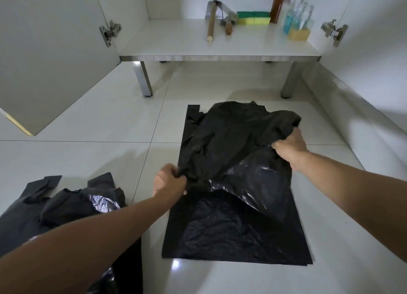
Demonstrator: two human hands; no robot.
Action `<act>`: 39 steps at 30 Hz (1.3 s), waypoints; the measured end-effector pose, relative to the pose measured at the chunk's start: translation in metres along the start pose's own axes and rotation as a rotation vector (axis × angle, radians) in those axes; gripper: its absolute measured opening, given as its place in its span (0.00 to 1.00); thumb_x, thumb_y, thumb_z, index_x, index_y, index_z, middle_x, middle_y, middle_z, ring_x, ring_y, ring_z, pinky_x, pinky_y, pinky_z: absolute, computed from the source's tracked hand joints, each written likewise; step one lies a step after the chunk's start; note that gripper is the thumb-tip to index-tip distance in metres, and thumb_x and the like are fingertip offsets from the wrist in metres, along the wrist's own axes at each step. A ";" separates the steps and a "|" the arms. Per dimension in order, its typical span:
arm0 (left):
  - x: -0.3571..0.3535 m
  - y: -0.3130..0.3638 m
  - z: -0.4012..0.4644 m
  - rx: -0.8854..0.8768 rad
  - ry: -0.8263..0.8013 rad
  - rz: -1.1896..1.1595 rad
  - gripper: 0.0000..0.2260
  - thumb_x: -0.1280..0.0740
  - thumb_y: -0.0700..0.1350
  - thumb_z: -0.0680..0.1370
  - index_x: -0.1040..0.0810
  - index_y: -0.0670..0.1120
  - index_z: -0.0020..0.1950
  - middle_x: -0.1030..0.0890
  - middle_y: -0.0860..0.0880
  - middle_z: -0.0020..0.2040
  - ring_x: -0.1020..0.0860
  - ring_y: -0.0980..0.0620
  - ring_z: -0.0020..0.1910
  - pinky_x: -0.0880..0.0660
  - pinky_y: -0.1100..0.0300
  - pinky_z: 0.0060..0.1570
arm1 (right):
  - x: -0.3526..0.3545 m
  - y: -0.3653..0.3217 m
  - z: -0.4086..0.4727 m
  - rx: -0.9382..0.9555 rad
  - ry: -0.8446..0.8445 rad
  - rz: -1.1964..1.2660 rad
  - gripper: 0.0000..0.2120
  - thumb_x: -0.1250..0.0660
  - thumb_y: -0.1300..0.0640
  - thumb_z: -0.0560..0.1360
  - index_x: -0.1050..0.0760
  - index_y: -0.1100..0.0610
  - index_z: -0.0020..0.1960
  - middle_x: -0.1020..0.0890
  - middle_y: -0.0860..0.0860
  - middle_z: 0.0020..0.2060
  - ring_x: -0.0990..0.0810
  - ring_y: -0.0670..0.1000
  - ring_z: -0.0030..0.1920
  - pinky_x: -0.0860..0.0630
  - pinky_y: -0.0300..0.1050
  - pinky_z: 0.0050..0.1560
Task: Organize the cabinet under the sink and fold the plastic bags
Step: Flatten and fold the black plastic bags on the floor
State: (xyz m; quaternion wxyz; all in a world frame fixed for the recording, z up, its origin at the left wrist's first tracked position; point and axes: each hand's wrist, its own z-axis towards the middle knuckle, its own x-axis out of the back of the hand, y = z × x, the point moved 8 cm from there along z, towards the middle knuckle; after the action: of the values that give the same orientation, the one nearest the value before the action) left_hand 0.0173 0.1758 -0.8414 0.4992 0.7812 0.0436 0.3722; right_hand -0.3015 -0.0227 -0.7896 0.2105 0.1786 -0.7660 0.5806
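Note:
A crumpled black plastic bag (231,143) is held up over a flat black bag (237,234) that lies spread on the white floor tiles. My left hand (169,181) grips the raised bag's left edge. My right hand (290,145) grips its right edge, slightly higher and farther away. A heap of more black bags (66,205) lies on the floor at the lower left, partly hidden under my left forearm. The open cabinet (220,49) stands ahead.
On the cabinet floor stand a wooden rolling pin (211,20), a wooden-handled tool (228,26), green-yellow sponges (253,18), a brown bottle (277,7) and clear bottles (299,22). Both doors are swung open, the left door (50,58) reaching over the floor. Metal cabinet legs (144,78) stand below.

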 end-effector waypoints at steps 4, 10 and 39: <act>-0.029 -0.037 -0.043 0.285 -0.410 0.081 0.10 0.30 0.35 0.73 0.25 0.36 0.52 0.16 0.38 0.41 0.16 0.45 0.34 0.21 0.55 0.31 | 0.003 0.040 -0.011 -0.123 -0.037 -0.251 0.29 0.33 0.62 0.74 0.40 0.62 0.71 0.26 0.61 0.62 0.25 0.63 0.58 0.24 0.50 0.53; -0.034 -0.026 -0.042 0.302 -0.482 -0.042 0.11 0.24 0.41 0.71 0.26 0.43 0.39 0.20 0.44 0.36 0.20 0.50 0.31 0.23 0.60 0.29 | 0.030 0.055 -0.013 -0.054 -0.002 -0.428 0.20 0.35 0.64 0.74 0.36 0.60 0.63 0.24 0.61 0.51 0.25 0.62 0.47 0.26 0.49 0.44; -0.052 0.042 0.033 -0.187 -0.150 0.548 0.08 0.35 0.40 0.76 0.18 0.44 0.51 0.19 0.46 0.50 0.22 0.49 0.47 0.23 0.59 0.46 | -0.086 0.025 -0.027 0.552 -0.252 -0.966 0.35 0.35 0.45 0.77 0.46 0.53 0.78 0.47 0.55 0.79 0.48 0.59 0.78 0.43 0.58 0.76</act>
State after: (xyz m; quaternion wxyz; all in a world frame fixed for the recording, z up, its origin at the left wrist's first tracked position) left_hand -0.0121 0.1071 -0.8427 0.4519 0.7398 -0.2403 0.4368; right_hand -0.2382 0.0122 -0.8489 0.3047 0.6249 -0.4364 0.5711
